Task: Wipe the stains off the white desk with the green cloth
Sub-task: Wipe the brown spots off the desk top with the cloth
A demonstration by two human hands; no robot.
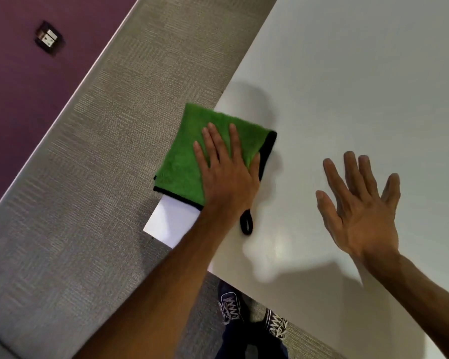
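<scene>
The green cloth [189, 154] lies folded at the left edge of the white desk [360, 86], near the desk's corner. Part of the cloth overhangs the edge above the grey carpet [94, 164]. A black trim runs along its borders, and a black loop [246, 224] rests on the desk beside the wrist.

The left hand [226, 172] lies flat on the cloth, palm down, fingers extended and slightly spread. It presses rather than clasps; nothing is enclosed in the hand.

The right hand [360, 208] is open, fingers spread, palm down over bare desk surface, well apart from the cloth. Contact with the desk cannot be determined. It holds nothing.

The desk surface to the right and far side of the cloth is unobstructed. No stains are discernible.
</scene>
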